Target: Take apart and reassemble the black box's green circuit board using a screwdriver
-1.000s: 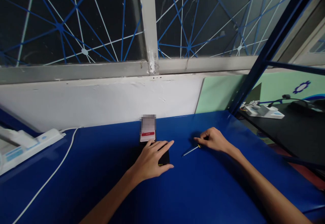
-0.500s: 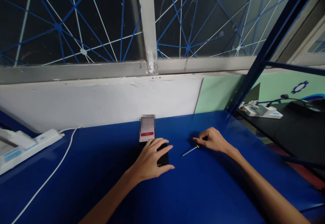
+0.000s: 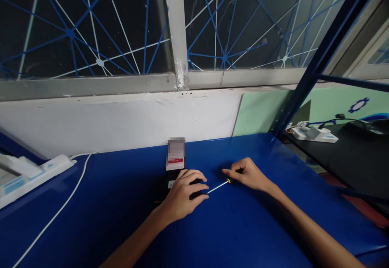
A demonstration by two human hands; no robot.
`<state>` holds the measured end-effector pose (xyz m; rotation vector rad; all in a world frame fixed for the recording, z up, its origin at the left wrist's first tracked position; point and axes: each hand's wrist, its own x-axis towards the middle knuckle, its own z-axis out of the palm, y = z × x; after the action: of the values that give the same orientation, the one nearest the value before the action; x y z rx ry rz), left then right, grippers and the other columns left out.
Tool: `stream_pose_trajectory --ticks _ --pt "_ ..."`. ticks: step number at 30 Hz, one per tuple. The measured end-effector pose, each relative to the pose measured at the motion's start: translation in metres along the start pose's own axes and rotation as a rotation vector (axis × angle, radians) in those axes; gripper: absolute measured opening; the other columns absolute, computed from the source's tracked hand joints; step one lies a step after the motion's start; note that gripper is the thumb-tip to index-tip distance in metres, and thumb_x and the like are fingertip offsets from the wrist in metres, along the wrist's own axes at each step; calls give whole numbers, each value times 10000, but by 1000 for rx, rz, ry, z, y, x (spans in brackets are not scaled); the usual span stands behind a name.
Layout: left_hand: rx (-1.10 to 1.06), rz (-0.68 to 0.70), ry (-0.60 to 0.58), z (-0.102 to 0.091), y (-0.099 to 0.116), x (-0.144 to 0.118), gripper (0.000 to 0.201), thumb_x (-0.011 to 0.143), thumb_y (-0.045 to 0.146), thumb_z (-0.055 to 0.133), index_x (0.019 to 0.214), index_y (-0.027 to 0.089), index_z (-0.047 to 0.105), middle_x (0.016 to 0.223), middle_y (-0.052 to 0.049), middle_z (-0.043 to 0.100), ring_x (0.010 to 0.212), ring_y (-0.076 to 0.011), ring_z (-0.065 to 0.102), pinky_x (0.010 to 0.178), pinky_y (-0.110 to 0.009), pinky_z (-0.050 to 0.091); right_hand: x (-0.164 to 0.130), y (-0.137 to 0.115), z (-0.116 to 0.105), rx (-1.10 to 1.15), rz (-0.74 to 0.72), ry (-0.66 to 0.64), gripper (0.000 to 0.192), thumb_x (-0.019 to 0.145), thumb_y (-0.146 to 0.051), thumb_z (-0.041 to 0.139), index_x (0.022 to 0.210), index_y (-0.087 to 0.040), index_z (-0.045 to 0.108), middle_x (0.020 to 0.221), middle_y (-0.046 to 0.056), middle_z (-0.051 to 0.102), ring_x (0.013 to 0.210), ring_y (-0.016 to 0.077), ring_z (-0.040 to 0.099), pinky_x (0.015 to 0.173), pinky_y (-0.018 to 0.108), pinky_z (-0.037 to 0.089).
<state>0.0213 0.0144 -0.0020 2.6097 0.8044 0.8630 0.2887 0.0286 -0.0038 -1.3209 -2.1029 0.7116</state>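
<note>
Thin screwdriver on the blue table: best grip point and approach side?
Grip the thin screwdriver with the yellow-banded handle at that handle end, coming from the right, as the right hand does. Its bare metal shaft points left toward the left hand and black device.

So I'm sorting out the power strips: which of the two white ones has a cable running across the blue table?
The power strip at the left edge: its white cable trails over the blue table. The other strip sits on the black table at right.

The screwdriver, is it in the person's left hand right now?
No, the right hand grips the screwdriver by its handle, while the left hand rests on the black device.
</note>
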Motion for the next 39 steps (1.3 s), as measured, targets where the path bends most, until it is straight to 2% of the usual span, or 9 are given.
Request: stream_pose_trajectory --ticks 3,6,10,13,24,28,39 --pt "-16 3 16 0 1 1 61 864 245 667 879 237 725 934 -38 676 999 -222 586 900 -421 431 0 -2 2 -11 -20 5 585 906 -547 491 507 -136 611 460 -26 461 452 70 294 461 233 250" --pt "-12 -8 1 0 1 1 92 882 240 643 841 237 726 881 -30 674 971 -216 593 899 -418 422 0 -3 2 -41 -32 33 597 908 -551 489 484 -139 570 450 -36 423 453 67 285 465 228 249" --pt "-6 -21 -5 2 -1 0 106 893 238 631 848 247 727 865 -19 676 958 -213 594 892 -415 421 0 -4 2 -66 -37 58 591 912 -559 483 513 -143 618 440 -33 456 436 66 310 466 231 252" --pt "-4 -29 -6 3 -3 0 118 906 242 617 866 253 728 881 -17 677 955 -207 594 891 -410 419 0 -5 1 -80 -43 71 587 915 -564 477 545 -147 661 441 -25 488 428 69 346 471 232 260" --pt "14 -31 -5 4 -5 -1 137 917 196 592 920 241 721 931 -19 674 958 -192 589 903 -390 414 -4 -12 -5 -156 -92 163 534 917 -529 510 571 -157 675 526 8 602 463 80 442 509 236 287" --pt "25 -31 -11 3 -4 0 167 936 205 559 997 249 709 959 -25 677 976 -198 587 896 -389 420 -6 -18 -8 -185 -126 194 513 922 -513 514 586 -163 681 564 23 633 473 90 469 513 244 295" --pt "92 2 -51 2 -4 2 276 972 162 460 1157 244 647 1061 -62 643 1078 -226 544 916 -418 415 -10 -18 -7 -275 -214 249 486 940 -482 502 638 -169 717 571 33 621 479 99 492 515 259 296"
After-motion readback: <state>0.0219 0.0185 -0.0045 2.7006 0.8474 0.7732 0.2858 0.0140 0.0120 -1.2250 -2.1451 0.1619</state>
